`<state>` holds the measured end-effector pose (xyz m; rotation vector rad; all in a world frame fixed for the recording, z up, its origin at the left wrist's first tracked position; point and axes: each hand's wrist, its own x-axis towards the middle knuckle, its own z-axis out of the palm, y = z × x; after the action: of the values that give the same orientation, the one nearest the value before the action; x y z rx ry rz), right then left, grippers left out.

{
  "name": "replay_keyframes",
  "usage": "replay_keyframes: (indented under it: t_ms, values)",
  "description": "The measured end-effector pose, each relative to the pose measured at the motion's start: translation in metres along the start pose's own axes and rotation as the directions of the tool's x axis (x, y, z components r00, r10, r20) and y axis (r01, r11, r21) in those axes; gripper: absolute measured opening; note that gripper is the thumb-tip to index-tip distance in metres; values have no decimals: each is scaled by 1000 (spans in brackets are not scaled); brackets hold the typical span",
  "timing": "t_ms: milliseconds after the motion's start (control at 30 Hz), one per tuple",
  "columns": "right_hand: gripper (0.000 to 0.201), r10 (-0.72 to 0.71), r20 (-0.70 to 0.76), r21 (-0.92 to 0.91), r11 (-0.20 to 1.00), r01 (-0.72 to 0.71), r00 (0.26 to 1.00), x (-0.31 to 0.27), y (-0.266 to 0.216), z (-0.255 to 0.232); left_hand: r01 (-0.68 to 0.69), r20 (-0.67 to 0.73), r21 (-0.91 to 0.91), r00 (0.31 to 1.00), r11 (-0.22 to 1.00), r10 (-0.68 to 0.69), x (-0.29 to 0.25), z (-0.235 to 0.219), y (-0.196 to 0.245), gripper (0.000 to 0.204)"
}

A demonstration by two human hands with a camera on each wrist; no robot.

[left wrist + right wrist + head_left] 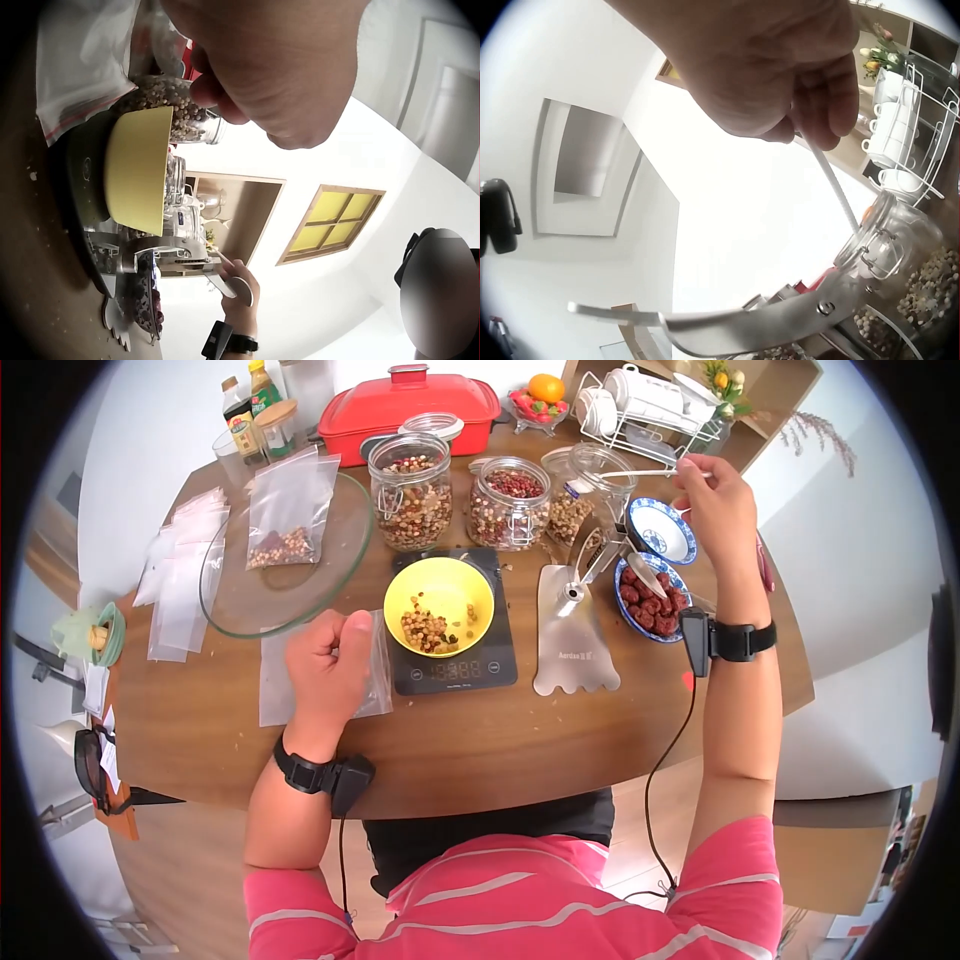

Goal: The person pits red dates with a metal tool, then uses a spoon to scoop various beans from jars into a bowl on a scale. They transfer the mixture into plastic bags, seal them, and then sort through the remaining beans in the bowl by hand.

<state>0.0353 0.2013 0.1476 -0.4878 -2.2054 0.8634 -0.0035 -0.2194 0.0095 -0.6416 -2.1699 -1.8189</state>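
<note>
My right hand (718,510) pinches a slender white handle (829,180) that looks like a spoon's. Its far end reaches the mouth of an open clip-top glass jar (603,463) with pale grains inside. Over the table's left part, my left hand (330,660) is curled into a fist and holds nothing. Below it lies a clear plastic bag (280,695). Beside that fist a yellow bowl (440,585), with mixed beans and grains in it, stands on a black digital scale (420,678). The fist also shows large in the left wrist view.
A steel stand (575,645) with a scalloped edge stands right of the scale. Behind are two more filled jars (410,500) and a red lidded cooker (400,415). At right sits a patterned bowl of dark red dates (665,622); at left, a glass plate (345,575) bears a filled bag.
</note>
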Motion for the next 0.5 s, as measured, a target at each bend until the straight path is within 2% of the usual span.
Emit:
replay_keyframes:
  t_ms: [133,200,233,300,367,400,433,467,500]
  values:
    - [46,-18,26,40,999,17,1000,-11,1,1,2,4,-21,1000,1000,-2,1,-1,0,39]
    - [43,-72,-153,166,981,97,986,-31,1,-6,-1,16,6,1000,1000,1,0,-3,0,40]
    - [33,-27,-231,229,970,81,973,-46,-3,-8,-1,16,6,1000,1000,1,-1,-3,1,39]
    - [22,-52,-295,270,953,136,954,-83,11,-10,-1,10,4,1000,1000,1,0,-2,3,39]
    - [14,1,-167,418,906,70,986,-121,28,2,-29,32,-3,999,1000,29,-1,-2,5,39]
    - [14,29,-66,403,915,0,997,-139,25,11,-25,38,0,999,1000,25,-2,-1,5,39]
    - [15,-90,11,93,992,88,996,-149,26,19,-26,48,-16,998,1000,27,-3,0,5,38]
    - [15,-47,190,-34,998,54,981,-158,21,22,-27,60,-31,998,999,29,-4,0,5,38]
    - [16,-100,321,-86,987,134,942,-163,20,27,-25,68,-23,997,999,26,-4,1,4,38]
